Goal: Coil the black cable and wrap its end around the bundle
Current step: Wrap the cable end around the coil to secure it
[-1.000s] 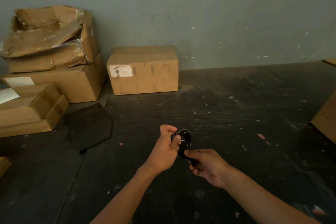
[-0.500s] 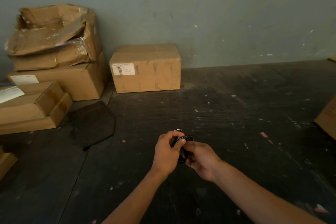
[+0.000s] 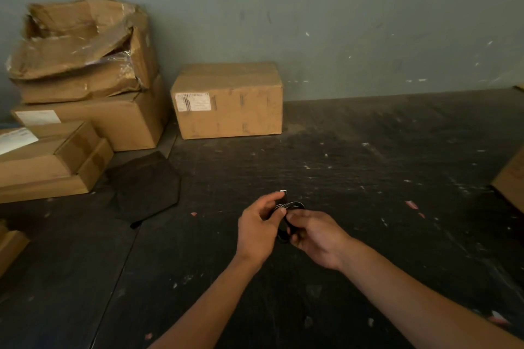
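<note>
The black cable [image 3: 295, 205] is a small coiled bundle held between both hands above the dark table [image 3: 354, 167]. My left hand [image 3: 259, 228] pinches the cable's end, whose silver plug tip [image 3: 283, 192] sticks up above the fingers. My right hand [image 3: 314, 234] grips the bundle from the right and below. Most of the coil is hidden by the fingers; only a loop at the top and a bit at the bottom show.
Several cardboard boxes are stacked at the far left [image 3: 85, 110]. A single taped box [image 3: 226, 100] stands against the wall. A flat black sheet [image 3: 144, 187] lies left of the hands. Another box corner [image 3: 510, 181] juts in at the right edge.
The coil was an open loop between the hands a second ago. Now the hands have closed together around it, and the plug end has come up above my left fingers.
</note>
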